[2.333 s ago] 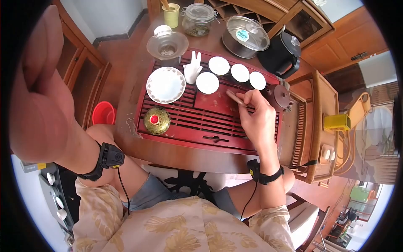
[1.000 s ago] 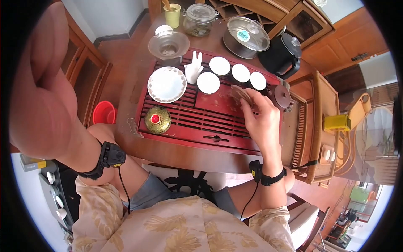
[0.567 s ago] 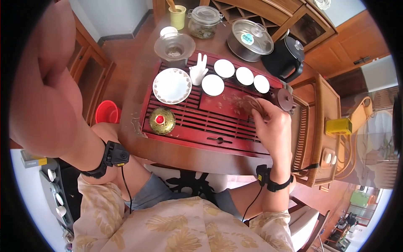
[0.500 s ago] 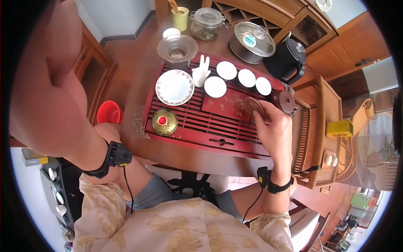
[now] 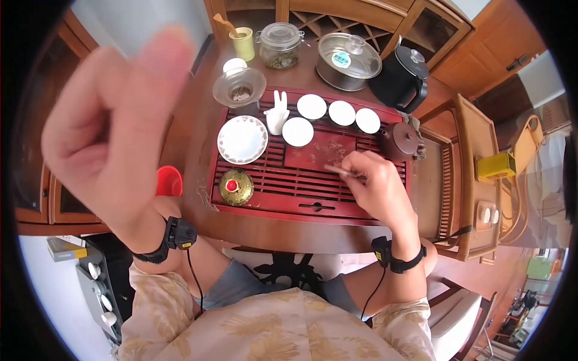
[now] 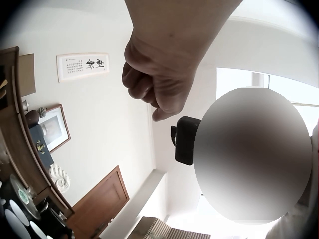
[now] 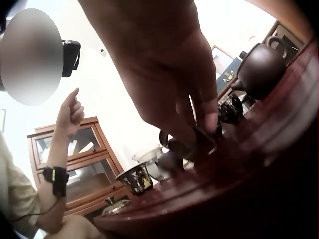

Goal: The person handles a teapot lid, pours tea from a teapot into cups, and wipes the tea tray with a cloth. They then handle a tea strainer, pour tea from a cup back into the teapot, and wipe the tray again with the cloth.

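Note:
My right hand (image 5: 379, 183) pinches a thin brown disc (image 5: 339, 170), coaster-like and seen nearly edge-on, above the slats of the red tea tray (image 5: 271, 201). In the right wrist view its fingertips (image 7: 211, 123) point down close over the tray. A brown teapot (image 5: 400, 141) stands just beyond this hand, at the tray's right end. My left hand (image 5: 114, 126) is raised near the head camera, blurred, with its fingers curled and one digit pointing up. The left wrist view shows the left hand (image 6: 157, 82) as a fist with nothing visible in it.
Several white-lined cups (image 5: 298, 132), a white hand figurine (image 5: 277, 114), a patterned bowl (image 5: 242, 139) and a green-gold lidded pot (image 5: 236, 192) stand on the tray. Behind are a strainer (image 5: 239, 84), a glass jar (image 5: 280, 42), a lidded pan (image 5: 349, 60) and a black kettle (image 5: 400, 75).
My left hand has come down and inward, its curled fingers now in view. The right hand has moved toward me, and the disc has turned from face-on to nearly edge-on.

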Demonstrator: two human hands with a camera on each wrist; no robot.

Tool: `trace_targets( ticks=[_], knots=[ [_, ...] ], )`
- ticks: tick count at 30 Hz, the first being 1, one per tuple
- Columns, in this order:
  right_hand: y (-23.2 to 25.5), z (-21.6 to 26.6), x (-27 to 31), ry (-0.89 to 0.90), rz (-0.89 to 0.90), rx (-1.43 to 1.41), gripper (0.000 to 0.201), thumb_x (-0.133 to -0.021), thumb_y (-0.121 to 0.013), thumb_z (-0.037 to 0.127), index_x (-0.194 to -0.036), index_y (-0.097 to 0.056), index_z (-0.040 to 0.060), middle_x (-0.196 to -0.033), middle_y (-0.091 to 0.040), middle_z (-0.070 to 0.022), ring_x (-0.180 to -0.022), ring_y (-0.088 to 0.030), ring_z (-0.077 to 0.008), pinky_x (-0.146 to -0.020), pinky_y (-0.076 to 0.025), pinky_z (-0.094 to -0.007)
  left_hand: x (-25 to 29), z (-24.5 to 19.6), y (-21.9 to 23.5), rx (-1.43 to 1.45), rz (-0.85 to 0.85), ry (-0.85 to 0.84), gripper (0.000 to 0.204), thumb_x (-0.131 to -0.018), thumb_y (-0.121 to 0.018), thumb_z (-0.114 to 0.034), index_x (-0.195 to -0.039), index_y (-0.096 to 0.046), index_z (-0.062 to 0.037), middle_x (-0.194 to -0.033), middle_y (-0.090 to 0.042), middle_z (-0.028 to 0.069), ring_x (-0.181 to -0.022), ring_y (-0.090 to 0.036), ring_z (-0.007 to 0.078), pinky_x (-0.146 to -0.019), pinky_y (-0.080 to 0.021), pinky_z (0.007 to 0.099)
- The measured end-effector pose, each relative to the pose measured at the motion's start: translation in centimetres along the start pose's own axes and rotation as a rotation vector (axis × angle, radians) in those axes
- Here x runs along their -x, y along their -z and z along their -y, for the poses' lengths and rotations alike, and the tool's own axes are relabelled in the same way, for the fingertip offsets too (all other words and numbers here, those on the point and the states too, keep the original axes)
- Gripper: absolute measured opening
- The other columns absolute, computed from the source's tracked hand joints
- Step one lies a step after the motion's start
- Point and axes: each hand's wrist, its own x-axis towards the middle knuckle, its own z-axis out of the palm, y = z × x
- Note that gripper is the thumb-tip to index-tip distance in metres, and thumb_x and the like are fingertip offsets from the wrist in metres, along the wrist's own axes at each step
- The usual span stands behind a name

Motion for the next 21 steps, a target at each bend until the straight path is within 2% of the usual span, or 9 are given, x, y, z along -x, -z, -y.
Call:
trace_targets(
  ticks=[1,2,3,5,7,9,10,11,21],
  knots=[
    [0.5,0.0,0.2,0.005,0.064,-0.014,0.018,-0.089,-0.075,-0.006,-0.104,-0.071,0.0049,-0.087,-0.067,-0.0196,-0.085,-0.069,-0.0448,-0.076,-0.056,-0.0521,0.1,-0.4,-0.4,-0.023,0.033,0.036,0.026,-0.107,-0.075,-0.002,-0.082,-0.067,-0.0022,-0.074,-0.051,-0.0053,-0.068,-0.042,0.0011,-0.063,-0.028,0.0224],
    [0.7,0.3,0.3,0.004,0.083,0.039,0.015,-0.091,-0.08,-0.005,-0.101,-0.07,-0.0011,-0.09,-0.071,-0.017,-0.084,-0.074,-0.0345,-0.075,-0.059,-0.0411,0.2,-0.6,-0.7,-0.107,0.071,0.088,0.034,-0.107,-0.075,0.0,-0.078,-0.058,-0.0025,-0.073,-0.053,-0.0049,-0.07,-0.043,0.0015,-0.063,-0.03,0.0225],
    [0.8,0.1,0.3,0.01,0.061,0.019,0.015,-0.091,-0.08,-0.005,-0.101,-0.07,-0.0014,-0.09,-0.071,-0.017,-0.084,-0.074,-0.0341,-0.076,-0.059,-0.0409,0.3,-0.1,-0.7,-0.082,0.151,0.128,0.034,-0.105,-0.077,0.0,-0.077,-0.058,-0.0016,-0.075,-0.055,-0.0039,-0.071,-0.044,0.0022,-0.064,-0.032,0.0229],
    [1.0,-0.3,0.2,0.022,0.007,-0.025,0.015,-0.092,-0.08,-0.005,-0.101,-0.07,-0.002,-0.09,-0.072,-0.0169,-0.083,-0.074,-0.0334,-0.076,-0.06,-0.0405,0.3,-0.9,-2.9,-0.074,0.201,0.335,0.043,-0.097,-0.09,-0.008,-0.069,-0.058,-0.0049,-0.066,-0.044,-0.0095,-0.062,-0.036,0.0003,-0.056,-0.022,0.0251],
    [1.4,-0.7,0.1,-0.006,-0.057,-0.083,0.013,-0.092,-0.08,-0.004,-0.101,-0.07,-0.0025,-0.09,-0.072,-0.0172,-0.082,-0.075,-0.0328,-0.077,-0.06,-0.04,0.4,-0.2,-4.1,-0.13,0.441,0.352,0.031,-0.097,-0.089,-0.013,-0.081,-0.065,-0.003,-0.072,-0.056,-0.0022,-0.065,-0.051,0.0077,-0.059,-0.039,0.0276],
    [2.2,-1.1,0.2,-0.02,-0.102,-0.101,0.013,-0.093,-0.079,-0.004,-0.101,-0.07,-0.0028,-0.09,-0.073,-0.0174,-0.082,-0.075,-0.0322,-0.078,-0.061,-0.0395,1.3,1.5,-5.7,-0.142,0.575,0.181,0.024,-0.095,-0.088,-0.018,-0.098,-0.07,-0.0024,-0.091,-0.069,0.0081,-0.083,-0.068,0.0238,-0.076,-0.055,0.0368],
    [2.6,-1.3,0.3,-0.022,-0.112,-0.091,0.012,-0.093,-0.079,-0.003,-0.102,-0.071,-0.0028,-0.09,-0.074,-0.0174,-0.082,-0.075,-0.0319,-0.078,-0.061,-0.0393,1.6,2.2,-5.9,-0.186,0.706,0.181,0.034,-0.093,-0.089,-0.024,-0.112,-0.07,-0.0026,-0.112,-0.072,0.0143,-0.106,-0.069,0.0356,-0.094,-0.056,0.0439],
    [3.0,-1.4,0.4,-0.023,-0.117,-0.079,0.012,-0.093,-0.079,-0.003,-0.102,-0.071,-0.0028,-0.09,-0.074,-0.0175,-0.082,-0.076,-0.0316,-0.078,-0.061,-0.0391,2.1,2.9,-6.6,-0.23,0.737,0.092,0.042,-0.091,-0.091,-0.026,-0.119,-0.069,-0.0032,-0.118,-0.071,0.015,-0.116,-0.067,0.0362,-0.099,-0.054,0.0462],
    [4.0,-3.1,0.8,-0.013,-0.217,-0.056,0.009,-0.093,-0.078,-0.001,-0.099,-0.071,-0.0023,-0.084,-0.074,-0.0216,-0.076,-0.076,-0.0357,-0.073,-0.059,-0.0407,5.1,5.0,-11.0,-0.571,0.959,0.087,0.061,-0.084,-0.096,-0.031,-0.13,-0.068,-0.0017,-0.123,-0.069,0.0223,-0.123,-0.062,0.0431,-0.105,-0.051,0.0505]
  ],
)
